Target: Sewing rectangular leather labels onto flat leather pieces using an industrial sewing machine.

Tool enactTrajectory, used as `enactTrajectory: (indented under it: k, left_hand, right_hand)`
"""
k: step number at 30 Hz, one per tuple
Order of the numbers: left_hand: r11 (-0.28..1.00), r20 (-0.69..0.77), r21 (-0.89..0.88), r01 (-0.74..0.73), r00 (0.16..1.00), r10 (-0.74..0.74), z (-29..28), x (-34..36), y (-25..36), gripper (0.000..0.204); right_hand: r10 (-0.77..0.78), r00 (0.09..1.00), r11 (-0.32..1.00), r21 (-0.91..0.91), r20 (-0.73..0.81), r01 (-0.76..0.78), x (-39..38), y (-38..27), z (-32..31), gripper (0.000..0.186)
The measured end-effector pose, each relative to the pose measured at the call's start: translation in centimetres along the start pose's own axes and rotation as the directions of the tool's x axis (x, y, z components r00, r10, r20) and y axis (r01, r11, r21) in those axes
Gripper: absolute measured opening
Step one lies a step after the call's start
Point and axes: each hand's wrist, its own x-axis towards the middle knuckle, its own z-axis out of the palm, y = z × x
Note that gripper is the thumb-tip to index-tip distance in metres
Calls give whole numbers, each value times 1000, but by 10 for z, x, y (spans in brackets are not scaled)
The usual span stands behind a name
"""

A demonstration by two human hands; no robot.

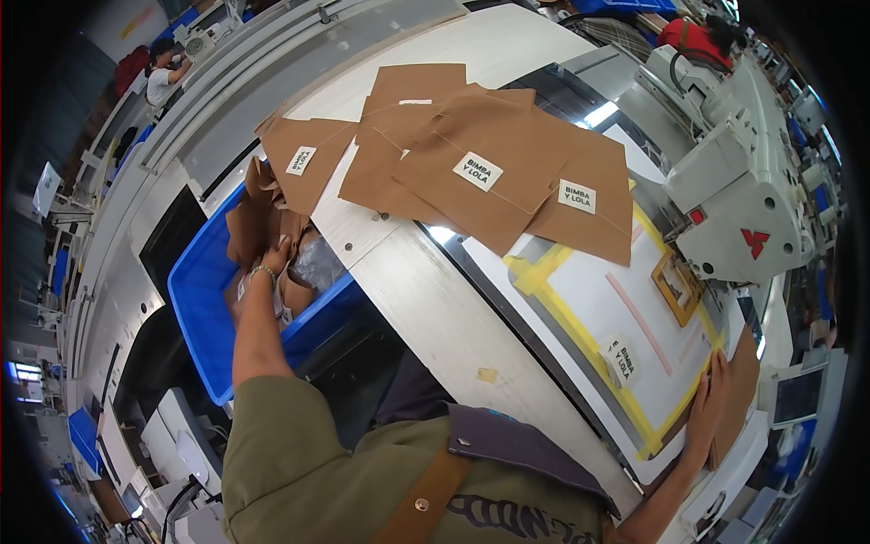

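From where I steer, I have the left grip (273, 258) down inside a blue bin (201, 317), its fingers among crumpled brown pieces (250, 225). Folds hide part of the fingers, so I cannot tell whether it is closed on a piece or only resting against them. A clear plastic bag (319, 261) sits just beside it, inside the same bin.

My right grip (710, 399) lies at the right edge of a taped template (591, 308), fingers fairly straight and pointing away from me. A brown sheet (739, 385) shows right beside it, at its outer side; the thumb is out of my sight, and I cannot tell whether the sheet is pinched or merely touched.

Between the two, a loose stack of flat brown pieces (435, 213) overlaps across the far part of the pale desk (426, 317) and onto the template's far end. Several carry small white labels. On the template I see yellow tape along the borders, a pale pink strip (639, 325) and one loose-looking label (620, 363). A yellow frame (677, 288) stands near the template's right side, under the head of a pale machine (739, 195).
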Motion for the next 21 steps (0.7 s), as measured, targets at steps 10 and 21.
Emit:
enactTrajectory:
  k: [10, 21]
  left_hand:
    - [991, -708, 119, -52, 696, 122, -98, -107, 120, 32]
    - [424, -362, 414, -806, 282, 889, -28, -177, 413, 68]
  right_hand:
    - [-39, 998, 998, -53, -40, 37, 2, -6, -1, 42]
    - [-72, 992, 997, -2, -106, 72, 6, -8, 1, 40]
